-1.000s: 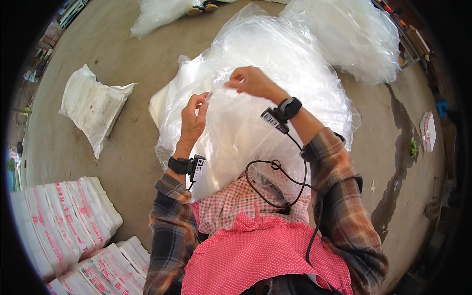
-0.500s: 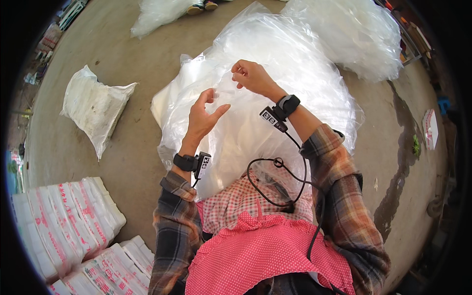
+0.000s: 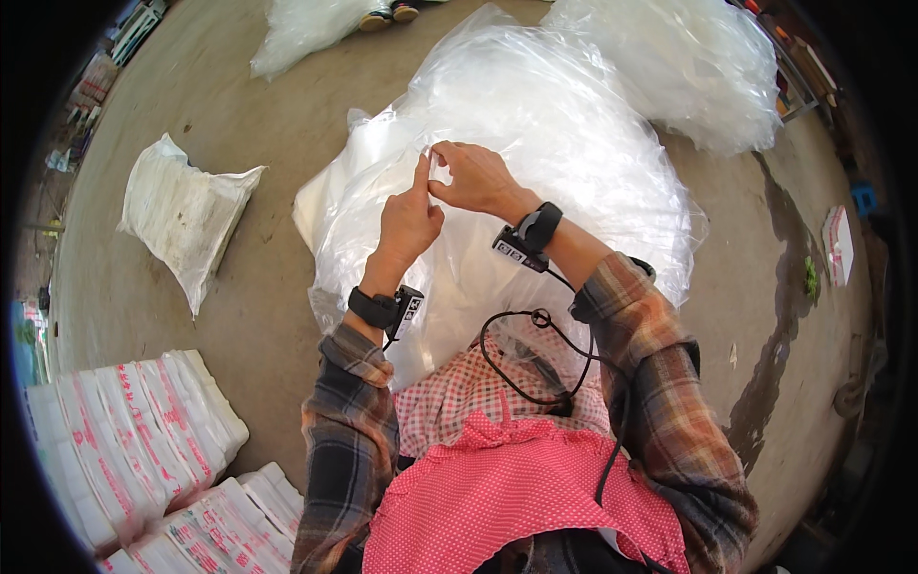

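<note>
A big heap of clear plastic film [image 3: 555, 143] lies in front of me, reaching up to my lap. Over its near left part, my two hands meet at the fingertips. My left hand [image 3: 409, 218] is closed with its index finger extended upward and the other fingers curled in, at a thin bit of the film. My right hand [image 3: 476, 179] is bent in a pinch, its thumb and index finger against the left index fingertip, with film between them. The film's edge at the fingertips is too transparent to trace.
A stuffed white woven sack [image 3: 186, 215] lies on the concrete floor at left. White wrapped packs with red print [image 3: 143, 430] are stacked at lower left. Another plastic heap [image 3: 684, 72] lies at far right. A black cable [image 3: 488, 359] loops over my lap. Someone's shoes [image 3: 387, 16] show at the top.
My hands were apart and have come together at the fingertips. The left went from spread fingers to curled ones with the index out; the right moved down and left.
</note>
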`<state>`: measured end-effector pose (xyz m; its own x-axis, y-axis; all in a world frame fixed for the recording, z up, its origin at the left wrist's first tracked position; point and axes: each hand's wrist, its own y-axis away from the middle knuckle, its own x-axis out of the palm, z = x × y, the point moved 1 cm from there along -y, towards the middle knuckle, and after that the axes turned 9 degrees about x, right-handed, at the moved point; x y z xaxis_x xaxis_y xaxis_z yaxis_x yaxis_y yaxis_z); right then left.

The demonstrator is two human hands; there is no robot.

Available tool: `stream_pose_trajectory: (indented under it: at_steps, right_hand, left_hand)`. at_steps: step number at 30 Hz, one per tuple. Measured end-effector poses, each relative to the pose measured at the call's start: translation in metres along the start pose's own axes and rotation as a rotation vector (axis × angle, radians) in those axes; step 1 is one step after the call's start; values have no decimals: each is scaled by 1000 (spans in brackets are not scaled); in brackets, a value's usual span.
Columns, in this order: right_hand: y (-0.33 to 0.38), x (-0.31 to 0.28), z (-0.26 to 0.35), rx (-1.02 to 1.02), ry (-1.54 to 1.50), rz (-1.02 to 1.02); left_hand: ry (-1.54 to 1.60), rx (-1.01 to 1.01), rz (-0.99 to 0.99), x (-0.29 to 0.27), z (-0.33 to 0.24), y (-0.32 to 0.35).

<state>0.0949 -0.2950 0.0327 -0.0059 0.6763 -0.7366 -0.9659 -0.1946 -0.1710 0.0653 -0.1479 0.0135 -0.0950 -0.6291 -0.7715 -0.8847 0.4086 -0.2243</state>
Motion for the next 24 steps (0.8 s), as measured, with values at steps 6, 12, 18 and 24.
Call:
stream_pose_trajectory:
  at_steps: [6, 12, 18, 24]
  right_hand:
    - [-12, -5, -17, 199, 26, -74]
    - [-31, -76, -61, 418, -1010, -56]
    - [0, -78, -44, 8, 449, 319]
    - [-26, -107, -94, 56, 138, -142]
  left_hand:
    - [-173, 49, 103, -2, 4, 0]
    - [-170, -235, 138, -34, 51, 10]
    - [-432, 166, -205, -18, 47, 2]
    - [-536, 151, -242, -40, 103, -26]
